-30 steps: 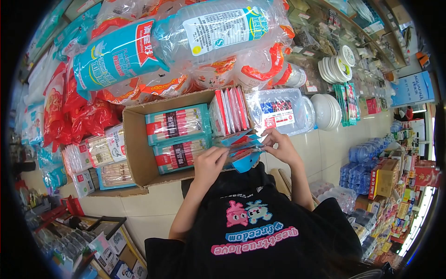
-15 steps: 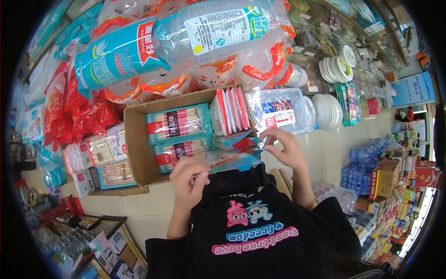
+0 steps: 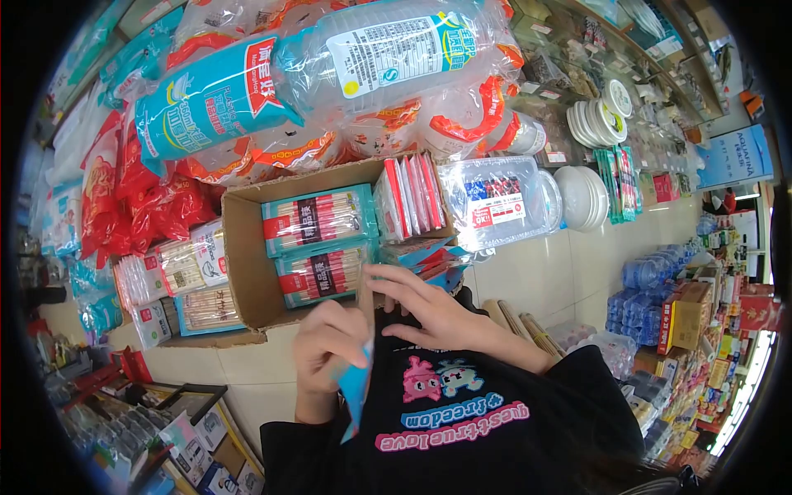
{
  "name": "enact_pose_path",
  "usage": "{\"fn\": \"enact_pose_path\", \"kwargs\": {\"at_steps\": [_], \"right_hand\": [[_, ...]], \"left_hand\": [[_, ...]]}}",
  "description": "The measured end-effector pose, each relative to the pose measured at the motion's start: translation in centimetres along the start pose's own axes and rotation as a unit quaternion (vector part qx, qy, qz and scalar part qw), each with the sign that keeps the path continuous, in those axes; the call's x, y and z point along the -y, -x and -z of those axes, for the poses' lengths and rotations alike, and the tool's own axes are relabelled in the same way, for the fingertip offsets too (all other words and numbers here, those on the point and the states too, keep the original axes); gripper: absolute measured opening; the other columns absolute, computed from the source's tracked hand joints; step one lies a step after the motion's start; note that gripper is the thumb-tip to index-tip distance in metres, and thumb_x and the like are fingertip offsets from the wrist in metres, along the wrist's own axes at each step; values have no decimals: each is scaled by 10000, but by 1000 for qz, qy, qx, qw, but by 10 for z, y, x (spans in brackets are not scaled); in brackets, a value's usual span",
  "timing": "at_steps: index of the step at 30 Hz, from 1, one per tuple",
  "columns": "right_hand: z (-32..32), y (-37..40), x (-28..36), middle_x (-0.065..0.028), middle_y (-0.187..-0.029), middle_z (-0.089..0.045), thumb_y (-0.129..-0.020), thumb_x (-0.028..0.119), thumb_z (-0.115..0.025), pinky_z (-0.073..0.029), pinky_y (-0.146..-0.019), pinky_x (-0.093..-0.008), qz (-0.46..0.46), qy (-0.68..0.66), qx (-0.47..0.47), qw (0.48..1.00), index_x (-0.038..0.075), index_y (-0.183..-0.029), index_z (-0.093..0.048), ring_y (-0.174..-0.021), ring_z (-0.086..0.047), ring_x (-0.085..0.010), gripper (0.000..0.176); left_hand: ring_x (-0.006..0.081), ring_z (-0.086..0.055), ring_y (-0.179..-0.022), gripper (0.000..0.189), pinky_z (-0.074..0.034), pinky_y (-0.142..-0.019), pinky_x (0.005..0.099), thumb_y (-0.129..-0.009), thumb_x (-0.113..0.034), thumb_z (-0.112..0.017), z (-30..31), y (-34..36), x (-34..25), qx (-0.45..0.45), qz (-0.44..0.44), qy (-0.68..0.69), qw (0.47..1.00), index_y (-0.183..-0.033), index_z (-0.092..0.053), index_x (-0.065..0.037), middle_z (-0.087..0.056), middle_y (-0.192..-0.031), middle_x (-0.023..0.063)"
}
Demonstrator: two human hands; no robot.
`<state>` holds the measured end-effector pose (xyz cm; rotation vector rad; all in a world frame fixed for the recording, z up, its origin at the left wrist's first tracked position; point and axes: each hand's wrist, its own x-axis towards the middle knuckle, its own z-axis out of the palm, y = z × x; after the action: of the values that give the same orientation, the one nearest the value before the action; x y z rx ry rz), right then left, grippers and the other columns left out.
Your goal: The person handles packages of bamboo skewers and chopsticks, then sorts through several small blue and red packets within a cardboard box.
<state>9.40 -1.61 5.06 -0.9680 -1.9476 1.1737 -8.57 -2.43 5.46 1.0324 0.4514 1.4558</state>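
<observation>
My left hand (image 3: 332,342) is closed on a thin flat packet with a blue end (image 3: 355,386), held on edge in front of the shirt. My right hand (image 3: 425,312) has its fingers stretched out, their tips against or close beside the packet's upper part. Just beyond is a cardboard box (image 3: 244,247). Inside lie clear and teal packs of chopsticks (image 3: 317,221), with red and white packets (image 3: 410,198) upright at its right end. More blue and red packets (image 3: 429,260) lie at the box's near right corner. The packet's contents cannot be made out.
Bagged plastic cups (image 3: 206,107) are heaped behind the box. Chopstick packs (image 3: 194,260) sit left of it. Clear plastic containers (image 3: 495,206) and stacked white bowls (image 3: 582,198) stand right. Bottled drinks (image 3: 635,301) and cartons line the floor farther right.
The packet has turned from lying crosswise between both hands to standing on edge in my left hand. My right hand has moved left, from the box's right corner to the packet.
</observation>
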Motion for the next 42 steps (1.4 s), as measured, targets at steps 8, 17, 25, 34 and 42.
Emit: {"fn": "enact_pose_path", "kwargs": {"at_steps": [8, 17, 25, 34, 42], "right_hand": [[14, 7, -18, -80, -821, -601, -718, 42, -690, -496, -670, -340, 59, 75, -21, 995, 56, -865, -579, -803, -609, -281, 184], [26, 14, -34, -119, -796, -629, -743, -24, -634, -479, -652, -289, -5, -10, -203, 979, -2, -838, -619, -740, -629, -212, 99], [35, 2, -26, -87, -838, -624, -775, 22, -647, -472, -604, -274, -45, 21, -130, 990, 19, -860, -622, -708, -620, -177, 89], [85, 29, -76, -102, -827, -679, -890, 88, -542, -494, -710, -278, -201, 102, -18, 974, -11, -952, -661, -793, -641, -142, 167], [81, 26, -89, -105, -1076, -655, -898, 70, -507, -491, -755, -286, -268, -29, 20, 963, 47, -1274, -515, -818, -645, -145, 377]], "left_hand": [[186, -588, -730, 269, -469, -650, 290, -859, -241, -580, 14, -17, -13, 110, 106, -143, 978, -866, -643, 20, -602, -822, 111], [244, -585, -966, 394, -469, -827, 324, -619, 44, -497, 58, -11, 17, 110, 104, -188, 971, -996, -608, 53, -608, -1046, 145], [171, -602, -875, 315, -473, -775, 286, -714, 1, -689, 54, -3, 48, 73, 87, -375, 920, -1021, -619, 16, -646, -974, 92], [191, -588, -1003, 334, -455, -902, 329, -775, 63, -643, 58, 3, 28, -157, 132, -83, 975, -1099, -567, 65, -616, -1074, 123], [198, -555, -1044, 412, -423, -928, 367, -765, 52, -636, 40, 3, 30, -163, 96, 6, 982, -1161, -528, 15, -582, -1128, 102]]}}
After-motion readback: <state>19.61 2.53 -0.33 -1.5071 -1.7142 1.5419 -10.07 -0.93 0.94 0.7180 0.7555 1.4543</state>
